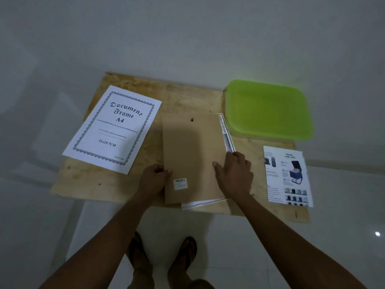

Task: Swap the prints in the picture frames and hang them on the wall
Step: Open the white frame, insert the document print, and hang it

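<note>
Brown backing board (pixel 193 155) lies mid-bench (pixel 83 184) on a white frame (pixel 200 204), with a "SPECIFICATION" print (pixel 223 127) peeking out at its right. Left grip (pixel 155 178) is clamped on the board's left edge, and right grip (pixel 234 174) curls over its right edge. "Document Frame A4 21x29.7CM" sheet (pixel 112 128) lies to the left, "TRAVEL" flyer (pixel 288 176) to the right.

Both arms reach forward, side by side.
Left hand (pixel 155 178) pinches the backing board (pixel 191 147) at its left edge; right hand (pixel 234 174) grips its right edge.
</note>
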`<state>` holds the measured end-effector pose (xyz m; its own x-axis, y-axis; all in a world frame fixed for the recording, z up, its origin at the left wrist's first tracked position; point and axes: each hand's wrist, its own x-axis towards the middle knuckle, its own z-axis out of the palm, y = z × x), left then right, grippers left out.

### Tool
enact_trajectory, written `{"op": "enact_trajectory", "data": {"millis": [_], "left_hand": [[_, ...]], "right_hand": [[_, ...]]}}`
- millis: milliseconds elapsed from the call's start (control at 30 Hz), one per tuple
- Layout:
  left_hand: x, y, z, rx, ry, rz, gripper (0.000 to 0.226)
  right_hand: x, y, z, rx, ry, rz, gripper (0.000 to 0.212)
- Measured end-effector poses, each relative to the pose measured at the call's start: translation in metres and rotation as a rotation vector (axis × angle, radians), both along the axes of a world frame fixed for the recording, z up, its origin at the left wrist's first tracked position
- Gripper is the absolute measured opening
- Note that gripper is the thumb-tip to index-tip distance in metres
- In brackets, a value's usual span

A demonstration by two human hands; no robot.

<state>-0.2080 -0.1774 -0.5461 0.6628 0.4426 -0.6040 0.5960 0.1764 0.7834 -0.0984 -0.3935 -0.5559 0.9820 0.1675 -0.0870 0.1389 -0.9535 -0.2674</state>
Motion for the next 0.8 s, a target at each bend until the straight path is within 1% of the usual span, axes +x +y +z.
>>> {"op": "enact_trajectory", "data": {"millis": [33, 133, 200, 333, 400, 467, 567, 633, 667, 700, 733, 767, 800], "left_hand": [[0.000, 0.002, 0.000, -0.017, 0.003, 0.025, 0.007], [-0.003, 0.009, 0.005, 0.032, -0.014, 0.076, 0.008], [-0.006, 0.016, 0.006, 0.054, -0.035, 0.071, 0.007], [-0.012, 0.035, 0.014, 0.072, -0.044, 0.036, 0.005], [-0.015, 0.043, 0.020, 0.065, -0.063, 0.029, 0.006], [-0.020, 0.052, 0.025, 0.056, -0.080, 0.020, 0.006], [-0.030, 0.067, 0.031, 0.017, -0.105, -0.007, 0.007], [-0.036, 0.073, 0.037, -0.053, -0.143, -0.011, 0.008], [-0.040, 0.074, 0.039, -0.082, -0.162, -0.019, 0.009], [-0.042, 0.074, 0.042, -0.109, -0.181, -0.031, 0.008], [-0.044, 0.072, 0.045, -0.137, -0.198, -0.050, 0.007], [-0.046, 0.068, 0.048, -0.166, -0.210, -0.074, 0.006], [-0.047, 0.065, 0.051, -0.184, -0.219, -0.101, 0.007]], "right_hand": [[-0.002, 0.002, -0.002, 0.000, 0.001, -0.011, 0.059], [-0.009, 0.006, -0.004, 0.026, 0.003, -0.047, 0.064], [-0.015, 0.009, -0.003, 0.059, 0.014, -0.058, 0.065], [-0.031, 0.019, 0.007, 0.121, 0.065, -0.041, 0.059], [-0.037, 0.025, 0.013, 0.141, 0.118, -0.035, 0.056], [-0.041, 0.032, 0.021, 0.203, 0.169, -0.040, 0.054], [-0.048, 0.045, 0.031, 0.280, 0.213, -0.169, 0.058], [-0.055, 0.053, 0.041, 0.385, 0.206, -0.299, 0.061], [-0.058, 0.055, 0.047, 0.477, 0.206, -0.341, 0.056], [-0.062, 0.056, 0.054, 0.580, 0.206, -0.359, 0.044], [-0.065, 0.056, 0.059, 0.646, 0.205, -0.373, 0.030], [-0.069, 0.054, 0.065, 0.685, 0.202, -0.395, 0.022], [-0.072, 0.052, 0.070, 0.709, 0.201, -0.440, 0.022]]}}
